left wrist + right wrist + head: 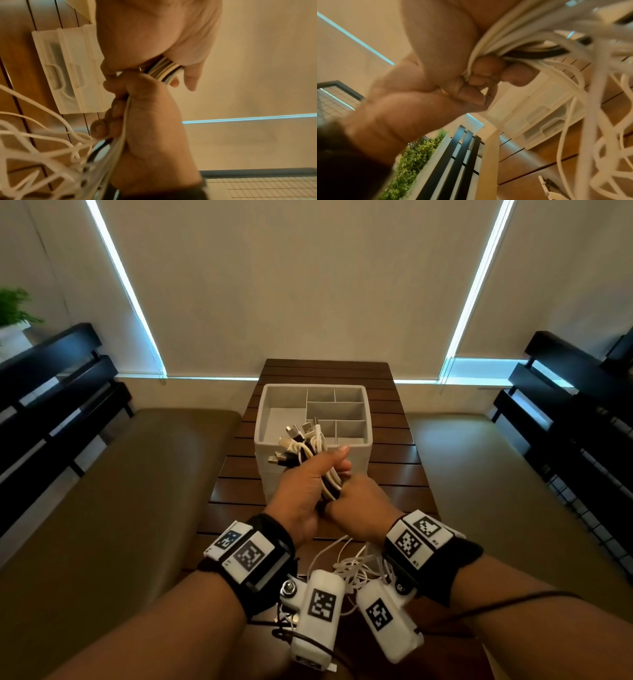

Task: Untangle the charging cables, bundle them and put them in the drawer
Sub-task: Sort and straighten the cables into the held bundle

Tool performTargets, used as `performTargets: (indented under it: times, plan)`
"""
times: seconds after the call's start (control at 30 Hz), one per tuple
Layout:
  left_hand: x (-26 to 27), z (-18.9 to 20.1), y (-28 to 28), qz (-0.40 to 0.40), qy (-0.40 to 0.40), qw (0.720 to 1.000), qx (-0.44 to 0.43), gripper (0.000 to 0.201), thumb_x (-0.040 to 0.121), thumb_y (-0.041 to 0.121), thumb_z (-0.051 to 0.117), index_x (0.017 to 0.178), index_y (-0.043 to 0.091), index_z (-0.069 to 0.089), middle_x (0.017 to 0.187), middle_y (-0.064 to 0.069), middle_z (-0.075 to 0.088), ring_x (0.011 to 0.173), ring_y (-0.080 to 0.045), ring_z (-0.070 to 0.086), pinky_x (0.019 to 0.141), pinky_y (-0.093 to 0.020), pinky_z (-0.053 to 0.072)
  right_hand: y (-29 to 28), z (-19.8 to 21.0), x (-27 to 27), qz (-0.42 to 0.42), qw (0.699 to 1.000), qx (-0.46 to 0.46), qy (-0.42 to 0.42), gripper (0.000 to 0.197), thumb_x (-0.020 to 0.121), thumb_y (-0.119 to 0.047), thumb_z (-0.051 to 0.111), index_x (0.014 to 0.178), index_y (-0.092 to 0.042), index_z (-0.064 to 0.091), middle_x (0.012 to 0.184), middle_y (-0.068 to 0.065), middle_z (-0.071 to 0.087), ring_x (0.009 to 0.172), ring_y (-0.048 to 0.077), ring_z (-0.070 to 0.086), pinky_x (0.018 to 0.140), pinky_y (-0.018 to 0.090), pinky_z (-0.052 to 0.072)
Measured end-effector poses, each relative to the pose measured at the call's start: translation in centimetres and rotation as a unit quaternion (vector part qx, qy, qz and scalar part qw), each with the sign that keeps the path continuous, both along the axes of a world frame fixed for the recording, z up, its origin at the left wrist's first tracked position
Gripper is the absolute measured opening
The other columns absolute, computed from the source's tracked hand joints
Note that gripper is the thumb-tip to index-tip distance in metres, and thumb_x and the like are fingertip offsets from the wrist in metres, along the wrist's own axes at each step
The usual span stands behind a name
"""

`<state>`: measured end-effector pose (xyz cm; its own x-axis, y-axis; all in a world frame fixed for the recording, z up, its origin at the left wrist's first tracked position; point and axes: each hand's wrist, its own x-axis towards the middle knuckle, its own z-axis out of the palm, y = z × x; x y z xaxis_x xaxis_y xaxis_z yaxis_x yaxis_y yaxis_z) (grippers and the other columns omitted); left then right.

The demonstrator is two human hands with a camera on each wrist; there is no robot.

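Both hands meet just in front of the white drawer organiser (313, 419), which stands on the slatted wooden table (404, 470); every place here is reckoned from that organiser. The left hand (305, 491) is curled round a gathered bundle of white and black charging cables (313, 453), thumb laid along its top; the plug ends (291, 440) fan out of the fist and stand over the organiser's near edge. The right hand (359, 505) sits just beside the left, on the side away from the organiser, its fingers closed round the same bundle lower down; in the left wrist view the striped white and black strands (164, 70) run between the two fists, and the right hand's fingers (118, 112) are folded tight on them. The right wrist view shows the cables (489, 44) pressed into the palm by curled fingertips (486, 67). Below the hands, on the near side from the organiser, the loose lengths (349, 566) hang in tangled white loops over the table edge. The organiser's compartments are open at the top; a front drawer handle (56, 77) shows on its near face. Olive benches (137, 474) flank the table on both sides of the organiser.
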<state>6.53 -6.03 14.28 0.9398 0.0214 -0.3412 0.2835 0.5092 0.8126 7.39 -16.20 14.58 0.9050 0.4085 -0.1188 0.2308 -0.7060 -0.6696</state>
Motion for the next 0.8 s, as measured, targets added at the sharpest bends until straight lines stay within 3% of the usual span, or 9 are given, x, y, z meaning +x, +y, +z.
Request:
performTargets:
  times: [0.1, 0.17, 0.23, 0.33, 0.43, 0.5, 0.6, 0.67, 0.8]
  plan:
    - [-0.5, 0.2, -0.9, 0.072, 0.006, 0.997, -0.008, 0.028, 0.068, 0.017, 0.083, 0.093, 0.009, 0.070, 0.083, -0.006, 0.071, 0.078, -0.020, 0.068, 0.066, -0.034, 0.054, 0.4, -0.2, -0.2, -0.007, 0.999, 0.006, -0.036, 0.012, 0.090, -0.014, 0.054, 0.096, -0.018, 0.062, 0.080, -0.006, 0.062, 0.073, 0.011, 0.059, 0.063, 0.019, 0.044]
    - [-0.6, 0.3, -1.5, 0.110, 0.013, 0.994, 0.006, 0.042, 0.064, 0.014, 0.087, 0.102, 0.006, 0.069, 0.087, -0.010, 0.073, 0.079, -0.025, 0.071, 0.062, -0.035, 0.057, 0.8, -0.7, -0.2, 0.019, 0.995, -0.067, -0.071, 0.026, 0.096, -0.022, 0.046, 0.115, -0.012, 0.061, 0.104, 0.007, 0.067, 0.093, 0.023, 0.063, 0.075, 0.025, 0.044]
    - [-0.5, 0.4, -1.6, 0.136, 0.034, 0.990, 0.014, 0.040, 0.065, 0.018, 0.088, 0.098, 0.004, 0.070, 0.084, -0.010, 0.073, 0.073, -0.024, 0.070, 0.057, -0.035, 0.057, 1.0, -1.3, 0.1, 0.026, 0.990, -0.116, -0.074, 0.028, 0.095, -0.021, 0.046, 0.115, -0.006, 0.061, 0.111, 0.015, 0.065, 0.101, 0.029, 0.062, 0.075, 0.027, 0.041]
    - [0.1, 0.6, -1.0, 0.133, 0.056, 0.990, 0.007, 0.032, 0.069, 0.027, 0.085, 0.088, 0.006, 0.070, 0.075, -0.010, 0.071, 0.068, -0.021, 0.067, 0.064, -0.039, 0.058, 1.1, -1.2, -0.1, 0.038, 0.987, -0.120, -0.097, 0.018, 0.089, -0.018, 0.053, 0.099, -0.007, 0.063, 0.093, 0.013, 0.066, 0.088, 0.028, 0.064, 0.066, 0.029, 0.042]
    - [0.7, 0.8, -0.1, 0.126, 0.044, 0.990, -0.036, 0.019, 0.077, 0.019, 0.079, 0.073, 0.013, 0.061, 0.052, -0.001, 0.056, 0.059, -0.017, 0.063, 0.070, -0.037, 0.056, 0.7, -0.7, -0.3, 0.061, 0.994, -0.047, -0.077, 0.010, 0.078, -0.015, 0.066, 0.082, -0.011, 0.058, 0.079, 0.010, 0.065, 0.070, 0.024, 0.063, 0.058, 0.034, 0.049]
    - [1.1, 1.0, 0.8, 0.141, 0.045, 0.985, -0.085, 0.021, 0.082, 0.009, 0.072, 0.069, 0.013, 0.056, 0.045, 0.003, 0.047, 0.046, -0.011, 0.055, 0.060, -0.030, 0.055, 0.0, -0.4, -0.7, 0.060, 0.998, -0.015, -0.006, 0.015, 0.073, -0.014, 0.072, 0.083, -0.011, 0.061, 0.076, 0.007, 0.068, 0.064, 0.019, 0.064, 0.059, 0.037, 0.055]
    - [1.4, 1.2, 1.8, 0.138, 0.036, 0.986, -0.091, 0.032, 0.081, 0.003, 0.069, 0.057, 0.014, 0.051, 0.042, 0.004, 0.040, 0.035, -0.009, 0.042, 0.042, -0.023, 0.047, -0.8, -0.1, -0.9, 0.092, 0.993, 0.010, 0.077, 0.019, 0.078, -0.020, 0.075, 0.089, -0.020, 0.060, 0.077, 0.003, 0.071, 0.058, 0.015, 0.066, 0.056, 0.030, 0.055]
    - [1.2, 1.4, 2.1, 0.106, 0.026, 0.991, -0.082, 0.039, 0.081, 0.006, 0.070, 0.049, 0.017, 0.051, 0.041, 0.004, 0.035, 0.034, -0.010, 0.037, 0.039, -0.021, 0.040, -0.8, 0.6, -0.9, 0.121, 0.991, -0.017, 0.059, 0.023, 0.078, -0.028, 0.077, 0.088, -0.023, 0.057, 0.080, 0.003, 0.068, 0.061, 0.017, 0.064, 0.058, 0.031, 0.053]
    - [0.9, 1.7, 2.7, 0.031, 0.027, 0.996, -0.076, 0.036, 0.078, 0.011, 0.072, 0.051, 0.018, 0.050, 0.042, 0.005, 0.032, 0.034, -0.009, 0.032, 0.038, -0.018, 0.036, -1.6, 2.1, -0.3, 0.202, 0.969, -0.141, -0.023, 0.030, 0.075, -0.037, 0.077, 0.095, -0.018, 0.064, 0.086, 0.003, 0.068, 0.074, 0.017, 0.061, 0.071, 0.034, 0.052]
